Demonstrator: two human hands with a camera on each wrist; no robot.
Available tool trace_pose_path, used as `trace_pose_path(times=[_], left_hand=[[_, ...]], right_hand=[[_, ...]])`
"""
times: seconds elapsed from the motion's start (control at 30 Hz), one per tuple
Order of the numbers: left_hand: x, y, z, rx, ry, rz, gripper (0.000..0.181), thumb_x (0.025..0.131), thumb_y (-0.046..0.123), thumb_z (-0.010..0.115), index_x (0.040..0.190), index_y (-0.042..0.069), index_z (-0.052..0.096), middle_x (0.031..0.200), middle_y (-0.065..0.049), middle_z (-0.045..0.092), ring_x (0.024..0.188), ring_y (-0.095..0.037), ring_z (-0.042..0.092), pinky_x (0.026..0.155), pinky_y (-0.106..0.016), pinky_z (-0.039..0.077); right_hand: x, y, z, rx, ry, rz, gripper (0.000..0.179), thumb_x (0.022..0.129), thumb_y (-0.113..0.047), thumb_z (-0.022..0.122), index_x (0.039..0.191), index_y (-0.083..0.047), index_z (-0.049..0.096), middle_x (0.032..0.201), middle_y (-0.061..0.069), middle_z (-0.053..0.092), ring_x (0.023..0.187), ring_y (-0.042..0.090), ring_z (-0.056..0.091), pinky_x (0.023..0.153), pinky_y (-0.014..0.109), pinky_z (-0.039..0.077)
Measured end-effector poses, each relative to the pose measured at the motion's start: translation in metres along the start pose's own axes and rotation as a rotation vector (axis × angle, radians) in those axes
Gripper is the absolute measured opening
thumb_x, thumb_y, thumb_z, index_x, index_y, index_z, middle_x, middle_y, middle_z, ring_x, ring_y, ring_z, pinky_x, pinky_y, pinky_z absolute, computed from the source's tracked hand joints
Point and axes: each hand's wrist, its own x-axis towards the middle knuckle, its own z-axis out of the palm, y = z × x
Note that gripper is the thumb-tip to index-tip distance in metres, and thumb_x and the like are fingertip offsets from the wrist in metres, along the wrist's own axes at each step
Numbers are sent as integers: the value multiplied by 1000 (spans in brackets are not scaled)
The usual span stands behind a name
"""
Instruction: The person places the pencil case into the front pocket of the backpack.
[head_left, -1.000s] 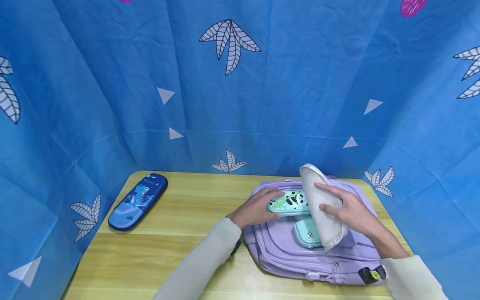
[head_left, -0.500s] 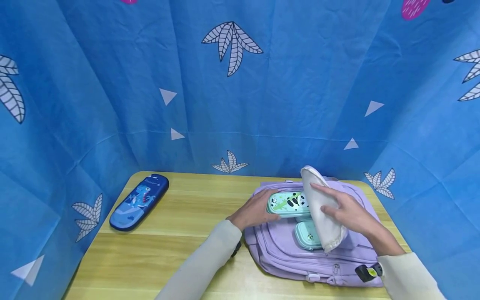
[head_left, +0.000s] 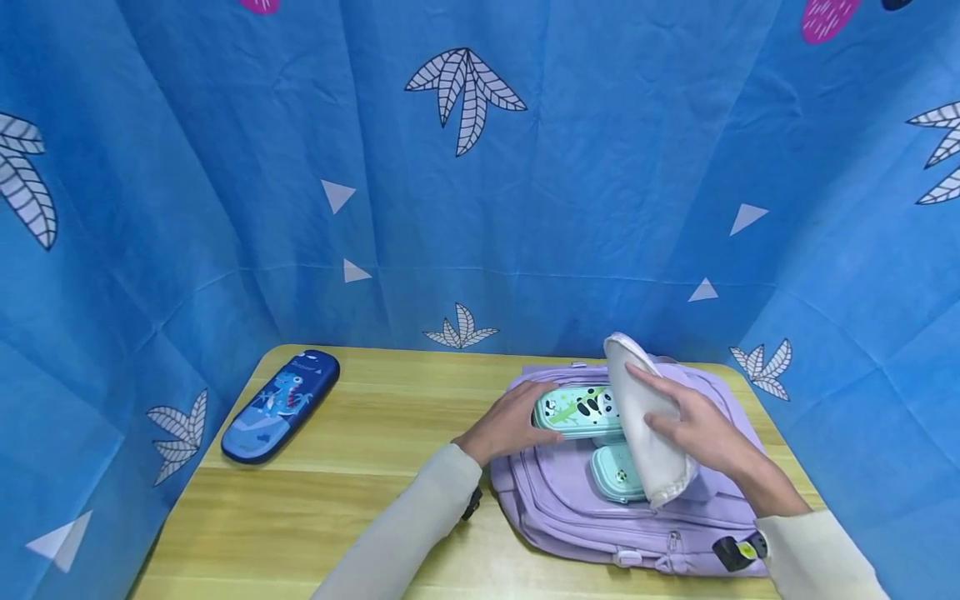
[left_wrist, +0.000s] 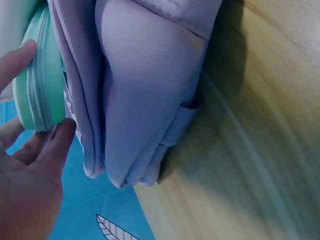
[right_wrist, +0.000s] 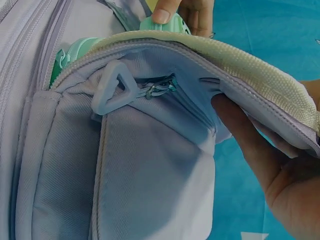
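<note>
My left hand [head_left: 512, 422] grips the near end of a mint-green pencil case [head_left: 577, 412] printed with pandas and bamboo. In the left wrist view, the thumb lies on one side of the zipped case [left_wrist: 37, 85] and the fingers on the other. The case sits over the open front pocket of a lilac backpack [head_left: 555, 492] lying flat. My right hand [head_left: 705, 427] holds up the pocket's flap, whose pale lining [head_left: 651, 437] hides the case's right end. A smaller mint-green case [head_left: 617, 472] lies below, partly covered by the flap.
A navy pencil case with a blue dinosaur [head_left: 281, 406] lies at the far left of the wooden table [head_left: 300, 517]. Blue printed curtains [head_left: 465, 225] hang behind and at both sides. A triangular zip pull [right_wrist: 116, 87] dangles inside the flap in the right wrist view.
The fingers of my left hand have drawn back slightly on the panda pencil case, so more of its top shows. My right hand keeps the flap raised almost in place.
</note>
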Motion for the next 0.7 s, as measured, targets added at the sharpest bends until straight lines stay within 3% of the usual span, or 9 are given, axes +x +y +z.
trace_pose_path(times=[0.13,0.3,0.7], left_hand=[[-1,-4,-1,-60,-13,-2,92,93,39,88,170,21,40,172,-3,46,157,-27,45,129,-51,39],[-1,-8,-2,-146,-18,-29,86,92,29,90,166,21,46,165,-4,54,144,-25,57,122,-47,47],[10,5,10,-93,9,30,83,91,30,92,163,23,52,167,2,53,156,-22,49,129,-44,41]], right_hand=[[0,1,0,17,11,2,74,100,5,64,168,-11,41,171,40,27,130,54,56,79,32,62],[-1,3,1,43,12,12,74,100,3,64,168,-12,41,172,40,26,132,54,55,81,32,62],[-4,4,0,141,-15,-4,71,102,2,62,168,-14,42,173,38,24,126,50,59,75,36,65]])
